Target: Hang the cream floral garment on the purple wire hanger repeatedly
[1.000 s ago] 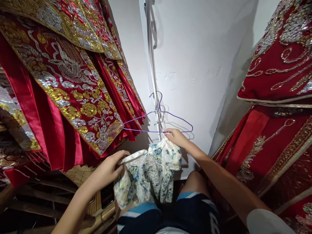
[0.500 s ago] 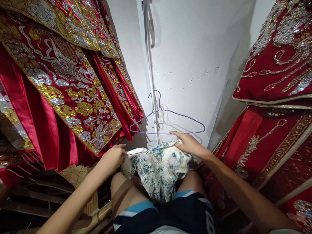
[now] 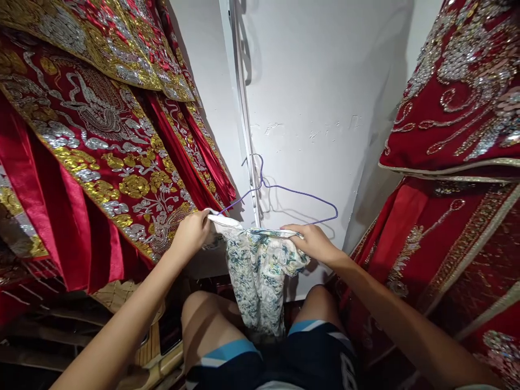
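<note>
A white garment with a blue-green floral print (image 3: 260,276) hangs from both my hands, held by its top edge above my knees. My left hand (image 3: 193,232) pinches the left end of that edge, which covers the left tip of a thin purple hanger (image 3: 303,192). With fingers closed on the edge farther right, my right hand (image 3: 312,239) sits just below the hanger's right side. The hanger's right tip is bare, while its bottom bar is mostly hidden behind the fabric. The hanger's hook rests at a narrow white upright rail (image 3: 244,119).
Red robes with gold and silver embroidery (image 3: 134,162) hang at the left. More red beaded garments (image 3: 450,124) hang at the right. A white wall (image 3: 317,70) stands behind the hanger. Low at the left are a bamboo seat or frame (image 3: 162,363) and a dark object.
Both hands have brought the garment up and forward to the hanger. Its left edge now covers the hanger's left tip, and the fabric hangs longer and straighter.
</note>
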Tool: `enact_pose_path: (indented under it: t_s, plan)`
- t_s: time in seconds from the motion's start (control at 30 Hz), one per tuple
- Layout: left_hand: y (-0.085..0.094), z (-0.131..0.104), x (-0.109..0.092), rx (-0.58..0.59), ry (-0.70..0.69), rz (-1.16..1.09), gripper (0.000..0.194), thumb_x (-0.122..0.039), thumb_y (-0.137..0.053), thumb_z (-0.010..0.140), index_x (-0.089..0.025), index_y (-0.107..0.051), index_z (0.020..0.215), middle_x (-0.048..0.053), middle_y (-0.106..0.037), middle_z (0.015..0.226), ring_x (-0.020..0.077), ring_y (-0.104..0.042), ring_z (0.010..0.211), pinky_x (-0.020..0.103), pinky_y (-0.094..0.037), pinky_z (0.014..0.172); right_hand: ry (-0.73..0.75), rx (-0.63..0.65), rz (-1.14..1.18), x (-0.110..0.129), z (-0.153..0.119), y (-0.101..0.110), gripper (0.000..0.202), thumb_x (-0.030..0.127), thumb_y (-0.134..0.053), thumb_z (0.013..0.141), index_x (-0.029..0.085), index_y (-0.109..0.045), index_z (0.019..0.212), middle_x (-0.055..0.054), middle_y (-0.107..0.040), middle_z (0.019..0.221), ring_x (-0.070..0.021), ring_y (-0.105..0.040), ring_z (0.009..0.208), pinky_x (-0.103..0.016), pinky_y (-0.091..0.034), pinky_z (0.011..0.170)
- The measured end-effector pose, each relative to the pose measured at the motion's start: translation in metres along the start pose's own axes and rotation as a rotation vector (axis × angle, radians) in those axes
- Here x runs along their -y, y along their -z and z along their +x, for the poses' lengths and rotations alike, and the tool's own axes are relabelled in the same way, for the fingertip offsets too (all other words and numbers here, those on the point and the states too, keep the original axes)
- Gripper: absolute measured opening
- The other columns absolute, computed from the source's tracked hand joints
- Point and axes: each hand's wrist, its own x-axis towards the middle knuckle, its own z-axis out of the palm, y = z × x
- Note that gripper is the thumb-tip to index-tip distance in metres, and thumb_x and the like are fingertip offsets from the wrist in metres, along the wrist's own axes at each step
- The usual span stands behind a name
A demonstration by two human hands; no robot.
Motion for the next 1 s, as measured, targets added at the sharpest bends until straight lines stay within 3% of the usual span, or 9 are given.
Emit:
enact_pose_path:
  t_s: [0.1, 0.2, 0.3, 0.4, 0.5, 0.63, 0.7, 0.87, 1.0]
  plan:
    - [-0.002, 0.009, -0.008, -0.130, -0.125, -0.272, 0.045, -0.023, -0.036, 0.092, -0.012, -0.067, 0.122, 0.012, -0.071, 0.124, 0.0269, -0.066, 0.112, 0.035, -0.048, 0.098, 0.021, 0.024, 0.063, 0.008, 0.001, -0.003, 0.041, 0.018, -0.048, 0.086, 0.029, -0.078, 0.111, 0.000, -0.078, 0.110, -0.0273, -0.070, 0.096, -0.034, -0.049, 0.084]
    - [-0.009, 0.013, -0.019, -0.197, -0.198, -0.401, 0.043, -0.020, -0.038, 0.089, -0.014, -0.069, 0.118, 0.007, -0.074, 0.115, 0.0223, -0.068, 0.103, 0.031, -0.050, 0.095, 0.009, 0.015, 0.133, 0.009, -0.001, -0.006, 0.045, 0.016, -0.047, 0.082, 0.027, -0.077, 0.114, -0.002, -0.076, 0.115, -0.0273, -0.070, 0.095, -0.035, -0.050, 0.086]
    - [-0.018, 0.012, -0.025, -0.269, -0.189, -0.405, 0.041, -0.021, -0.041, 0.086, -0.014, -0.070, 0.114, 0.006, -0.075, 0.110, 0.0212, -0.069, 0.097, 0.030, -0.051, 0.092, -0.057, -0.175, 0.167, -0.002, -0.005, -0.002, 0.055, 0.016, -0.050, 0.077, 0.025, -0.070, 0.128, -0.006, -0.076, 0.111, -0.0239, -0.067, 0.080, -0.035, -0.052, 0.078]
    - [-0.024, 0.011, -0.024, -0.310, -0.204, -0.390, 0.039, -0.025, -0.043, 0.086, -0.013, -0.074, 0.106, 0.007, -0.076, 0.110, 0.0223, -0.070, 0.099, 0.031, -0.051, 0.094, -0.163, -0.437, 0.155, -0.017, -0.004, 0.012, 0.077, 0.016, -0.056, 0.073, 0.020, -0.047, 0.149, -0.005, -0.072, 0.089, -0.0202, -0.061, 0.067, -0.033, -0.050, 0.070]
    - [-0.026, 0.013, -0.022, -0.333, -0.239, -0.416, 0.038, -0.026, -0.044, 0.086, -0.012, -0.076, 0.101, 0.008, -0.077, 0.106, 0.0219, -0.071, 0.096, 0.030, -0.052, 0.091, -0.209, -0.557, 0.166, -0.028, 0.002, 0.028, 0.091, 0.018, -0.063, 0.067, 0.014, -0.034, 0.153, -0.003, -0.066, 0.083, -0.0186, -0.060, 0.067, -0.030, -0.048, 0.066]
    - [-0.029, 0.019, -0.017, -0.357, -0.252, -0.410, 0.036, -0.027, -0.046, 0.085, -0.013, -0.078, 0.096, 0.007, -0.078, 0.098, 0.0220, -0.072, 0.089, 0.028, -0.054, 0.084, -0.179, -0.572, 0.106, -0.027, 0.000, 0.034, 0.066, 0.019, -0.064, 0.065, 0.018, -0.057, 0.131, 0.000, -0.061, 0.080, -0.0119, -0.049, 0.053, -0.026, -0.042, 0.056]
    - [-0.031, 0.021, -0.013, -0.386, -0.252, -0.403, 0.035, -0.027, -0.048, 0.084, -0.014, -0.078, 0.094, 0.007, -0.079, 0.096, 0.0223, -0.072, 0.086, 0.028, -0.054, 0.081, -0.122, -0.607, 0.097, -0.023, -0.007, 0.032, 0.069, 0.018, -0.064, 0.065, 0.020, -0.053, 0.133, -0.001, -0.063, 0.085, -0.0097, -0.048, 0.050, -0.025, -0.041, 0.054]
    - [-0.033, 0.021, -0.009, -0.413, -0.286, -0.399, 0.032, -0.027, -0.050, 0.083, -0.014, -0.079, 0.091, 0.007, -0.079, 0.091, 0.0215, -0.072, 0.082, 0.026, -0.053, 0.077, -0.129, -0.614, 0.097, -0.017, -0.020, 0.033, 0.106, 0.019, -0.067, 0.067, 0.022, -0.016, 0.159, -0.004, -0.070, 0.097, -0.0096, -0.049, 0.047, -0.025, -0.044, 0.052]
    - [-0.029, 0.020, -0.012, -0.379, -0.287, -0.351, 0.031, -0.027, -0.048, 0.084, -0.016, -0.077, 0.087, 0.006, -0.077, 0.085, 0.0204, -0.070, 0.076, 0.027, -0.050, 0.072, -0.199, -0.486, 0.094, -0.022, -0.019, 0.042, 0.092, 0.026, -0.071, 0.069, 0.012, -0.038, 0.153, -0.001, -0.068, 0.074, -0.0154, -0.058, 0.057, -0.028, -0.048, 0.060]
